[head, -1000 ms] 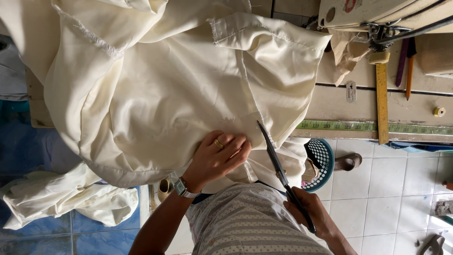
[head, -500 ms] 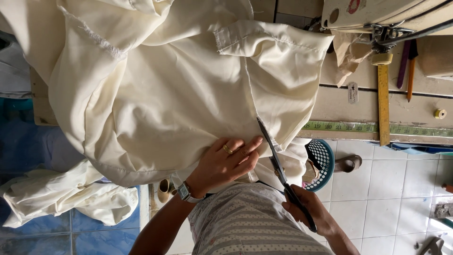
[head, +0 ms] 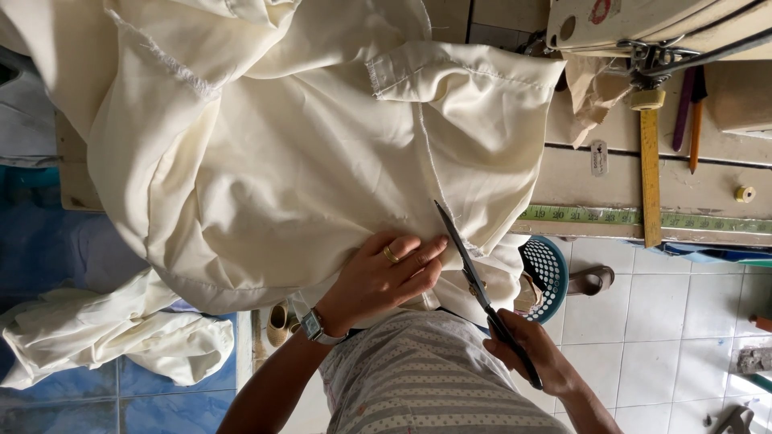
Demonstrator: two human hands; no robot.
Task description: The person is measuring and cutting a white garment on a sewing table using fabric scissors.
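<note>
Your left hand [head: 384, 276] lies flat, fingers spread and extended, pressing on the cream fabric [head: 289, 161] at its lower edge. It grips nothing; it only bears down on the cloth. A ring sits on one finger and a wristwatch [head: 314, 325] on that wrist.

Your right hand [head: 527, 354] is closed around the handles of a pair of dark scissors [head: 474, 281]. The blades point up and away from you, with the tip at the fabric's seam line, just beside your left fingertips. The blades look nearly closed; whether they have cloth between them cannot be told from this view.

The cream fabric is heaped across the tabletop [head: 595, 185] and hangs over its near edge toward your body. A hemmed, folded section lies at the upper right of the heap.

On the tabletop to the right lie a yellow ruler [head: 650, 169], a green measuring tape [head: 579, 215] along the edge, and pencils [head: 693, 116]. Part of a sewing machine [head: 643, 24] shows at the upper right.

On the tiled floor [head: 643, 321], a blue perforated basket [head: 547, 273] stands just beside the hanging cloth, and a second pile of cream cloth [head: 104, 337] lies at the lower left.
</note>
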